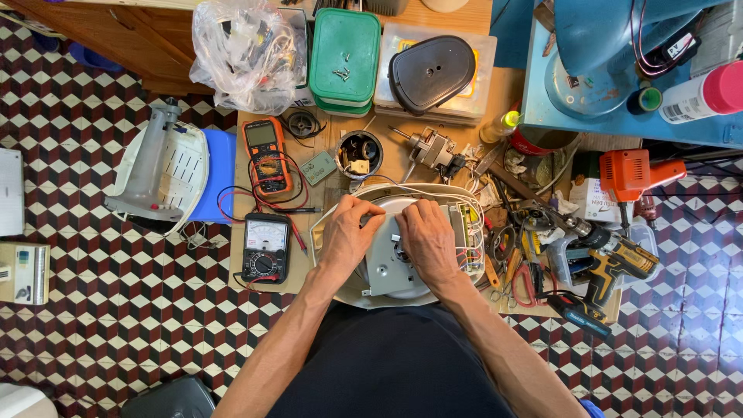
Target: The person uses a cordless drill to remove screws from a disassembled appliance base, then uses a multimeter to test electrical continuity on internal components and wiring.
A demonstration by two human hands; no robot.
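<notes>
Both hands rest on a white fan base housing that lies open near the person, at the near edge of a small wooden table. The left hand lies palm down on the left part of a grey metal plate inside the housing, fingers curled together with the tips bent down at the far rim. The right hand lies just right of it, fingers pressed together and curled toward the plate's far edge; whether either hand pinches a small part cannot be told. White wires loop along the housing's far side to a circuit board at its right edge.

Left of the housing lies a black analogue multimeter, and farther off an orange digital multimeter. Farther still stand a green lidded box with loose screws on top and a fan motor. To the right lie a yellow-and-black cordless drill and an orange drill. A grey fan stand rests on a white cover at far left
</notes>
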